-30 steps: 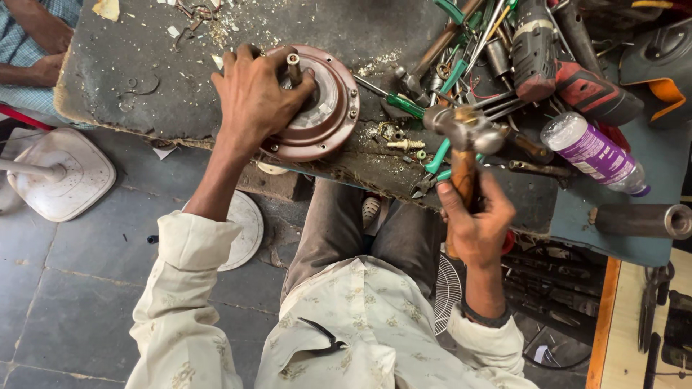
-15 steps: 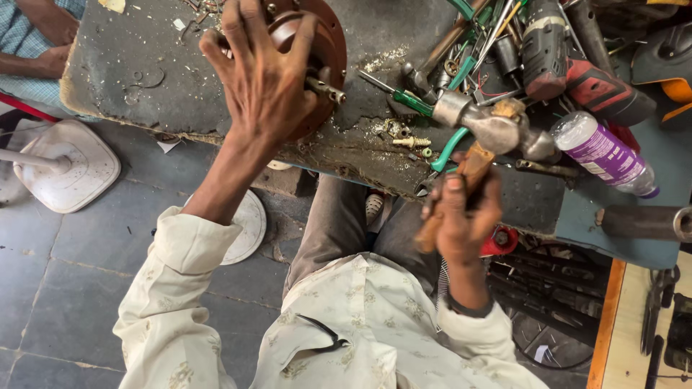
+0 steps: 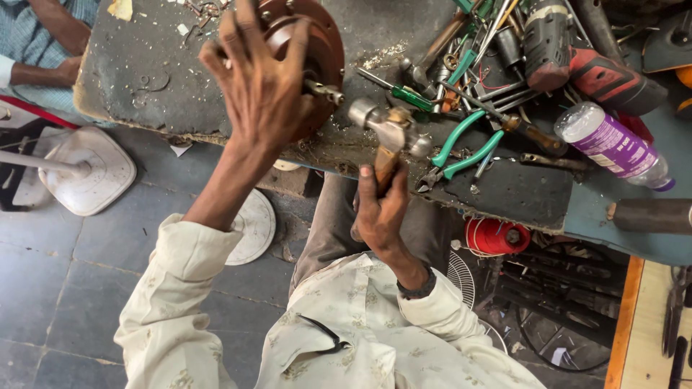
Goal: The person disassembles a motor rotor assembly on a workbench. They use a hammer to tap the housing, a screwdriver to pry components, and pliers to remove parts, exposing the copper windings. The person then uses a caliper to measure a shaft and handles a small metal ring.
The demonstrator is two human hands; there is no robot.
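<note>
My left hand grips a round reddish-brown metal motor housing, tilted up on its edge on the dark workbench. A short steel shaft sticks out of the housing toward the right. My right hand is shut on the wooden handle of a hammer. The hammer's steel head is level with the shaft tip, just to its right.
Green-handled pliers, screwdrivers, a red and black power drill and a purple-labelled bottle crowd the bench's right side. A white fan base stands on the tiled floor at left. Another person's arm rests at the far left.
My left hand has tipped the housing from flat to standing on its edge. My right hand has brought the hammer leftward, its head now next to the shaft.
</note>
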